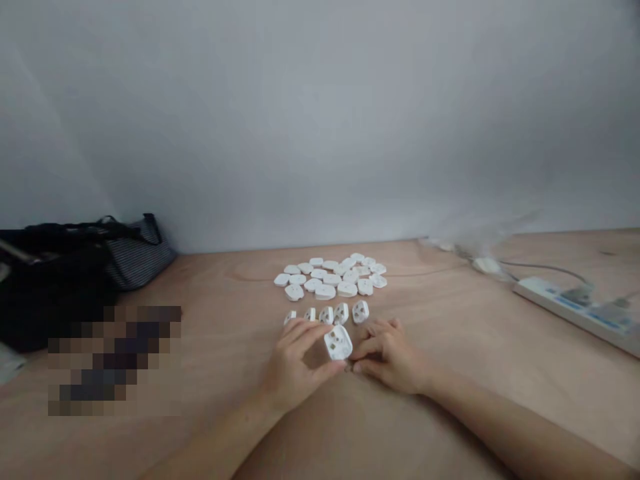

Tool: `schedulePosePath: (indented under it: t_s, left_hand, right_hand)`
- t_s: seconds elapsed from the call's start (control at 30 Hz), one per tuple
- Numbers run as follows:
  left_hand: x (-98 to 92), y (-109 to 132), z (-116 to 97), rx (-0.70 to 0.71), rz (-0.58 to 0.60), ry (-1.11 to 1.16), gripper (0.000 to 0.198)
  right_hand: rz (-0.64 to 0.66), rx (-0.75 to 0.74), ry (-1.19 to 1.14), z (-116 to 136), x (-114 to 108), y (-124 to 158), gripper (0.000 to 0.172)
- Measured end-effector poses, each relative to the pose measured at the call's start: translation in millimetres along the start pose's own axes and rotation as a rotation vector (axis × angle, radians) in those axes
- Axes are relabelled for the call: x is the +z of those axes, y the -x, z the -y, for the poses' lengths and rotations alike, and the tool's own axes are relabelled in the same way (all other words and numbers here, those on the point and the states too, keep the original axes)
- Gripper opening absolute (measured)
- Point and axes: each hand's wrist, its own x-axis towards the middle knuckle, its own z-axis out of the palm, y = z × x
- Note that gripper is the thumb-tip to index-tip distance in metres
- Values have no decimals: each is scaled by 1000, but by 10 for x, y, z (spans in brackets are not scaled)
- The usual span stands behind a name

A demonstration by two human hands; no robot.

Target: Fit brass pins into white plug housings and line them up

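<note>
My left hand (290, 367) grips a white plug housing (339, 344) between thumb and fingers. Its inner side faces me, and brass-coloured metal pieces show in it. Close to its right, my right hand (393, 357) has its fingertips pinched together at a tiny thing too small to make out. Just beyond both hands stands a row of several similar housings, among them one plug housing (360, 312) at the right end. My left fingers partly hide the ones at the left end.
Farther back lies a cluster of white plug covers (325, 292) on the wooden table (240, 360). At the left sits a black bag (55, 273), with a blurred-out dark patch in front of it. A power strip (575, 308) with a cable and clear plastic wrap (480, 243) lie at the right.
</note>
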Motion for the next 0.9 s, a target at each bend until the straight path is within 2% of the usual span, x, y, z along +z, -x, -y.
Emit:
schedulePosePath:
  t_s: [0.17, 0.33, 0.43, 0.6, 0.9]
  left_hand:
    - [12, 11, 1, 5, 2, -18, 41]
    - [19, -5, -51, 1, 39, -67, 42]
    - [26, -18, -98, 14, 62, -65, 42]
    - [30, -24, -130, 13, 71, -55, 41]
    - [33, -34, -159, 59, 37, -33, 40]
  right_hand:
    - [-138, 27, 22, -76, -28, 2, 9]
    - [-292, 21, -202, -136, -83, 18, 15]
    - [-296, -52, -273, -87, -84, 28, 12]
    - [-265, -206, -131, -4, -103, 59, 19]
    - [-320, -290, -57, 32, -69, 69, 20]
